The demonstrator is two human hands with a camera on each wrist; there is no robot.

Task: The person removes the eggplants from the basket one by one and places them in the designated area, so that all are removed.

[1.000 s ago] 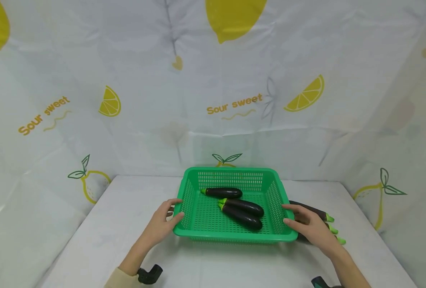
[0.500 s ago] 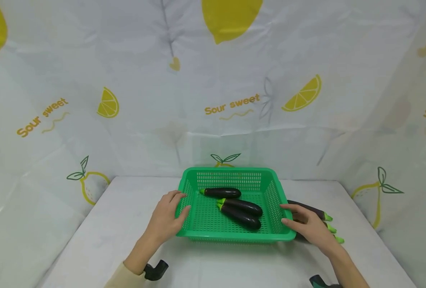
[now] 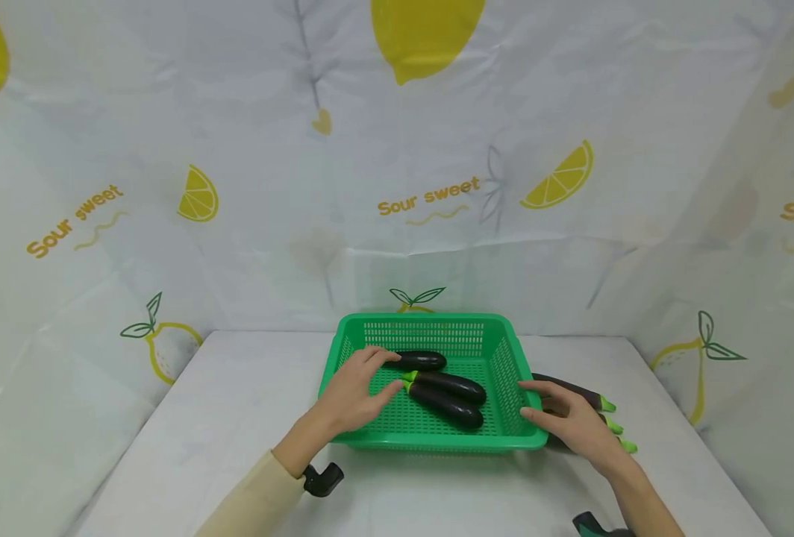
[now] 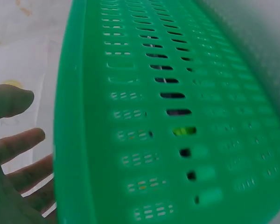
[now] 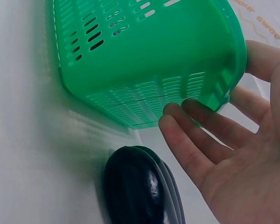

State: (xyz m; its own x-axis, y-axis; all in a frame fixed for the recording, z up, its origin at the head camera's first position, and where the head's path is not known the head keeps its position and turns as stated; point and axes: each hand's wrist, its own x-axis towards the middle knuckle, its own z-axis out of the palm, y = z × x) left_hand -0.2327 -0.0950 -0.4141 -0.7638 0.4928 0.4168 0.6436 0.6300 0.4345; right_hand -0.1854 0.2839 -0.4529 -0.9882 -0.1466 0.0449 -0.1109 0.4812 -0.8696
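A green plastic basket [image 3: 437, 441] with slotted walls holds several eggplants: one lies at the back [image 3: 427, 362], and a pair [image 3: 447, 410] rests together in the middle. My left hand [image 3: 353, 391] reaches over the basket's left side, fingers spread near the stem ends and nothing held. From below, the left wrist view has its fingers [image 4: 21, 144] beyond the basket rim [image 4: 67, 116]. At the right side, my right hand [image 3: 574, 421] grips the basket rim, some fingers [image 5: 191, 135] against the outer wall. Part of the back eggplant's stem end is hidden by the left hand.
Several more eggplants [image 3: 574, 389] lie on the white table [image 3: 249, 388], right of the basket and partly behind my right hand; their dark ends [image 5: 135, 186] show below it. A white sheet printed with lemons [image 3: 276, 186] hangs behind and along both sides.
My left hand has left the basket's left rim and moved right, over the inside. The right hand stays at the right rim, and the basket and eggplants keep their places.
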